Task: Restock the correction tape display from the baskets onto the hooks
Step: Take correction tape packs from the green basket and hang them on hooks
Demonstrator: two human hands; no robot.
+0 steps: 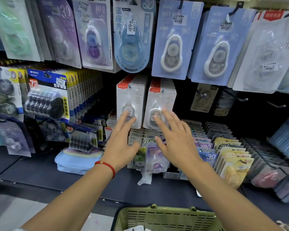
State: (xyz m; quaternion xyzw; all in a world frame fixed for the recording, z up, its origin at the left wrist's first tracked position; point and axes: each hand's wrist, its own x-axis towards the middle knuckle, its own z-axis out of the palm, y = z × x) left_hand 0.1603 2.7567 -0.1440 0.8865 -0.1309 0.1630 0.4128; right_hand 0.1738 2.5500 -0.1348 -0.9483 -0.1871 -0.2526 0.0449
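Observation:
Two stacks of white correction tape cards hang side by side on hooks at mid-height: the left stack [132,97] and the right stack [162,99]. My left hand [121,144] is open, its fingertips at the bottom of the left stack. Fingers spread, my right hand [175,140] reaches the lower edge of the right stack. Neither hand holds anything. A green basket [157,217] sits below at the bottom edge, its inside mostly out of view. Bare black hooks [237,97] stick out to the right of the white stacks.
Blue carded tapes [173,40] hang on the upper row. Rows of carded tapes [227,152] stand in racks on the dark shelf at the right. A light blue pouch [75,160] lies on the shelf at the left, below black multi-packs [47,104].

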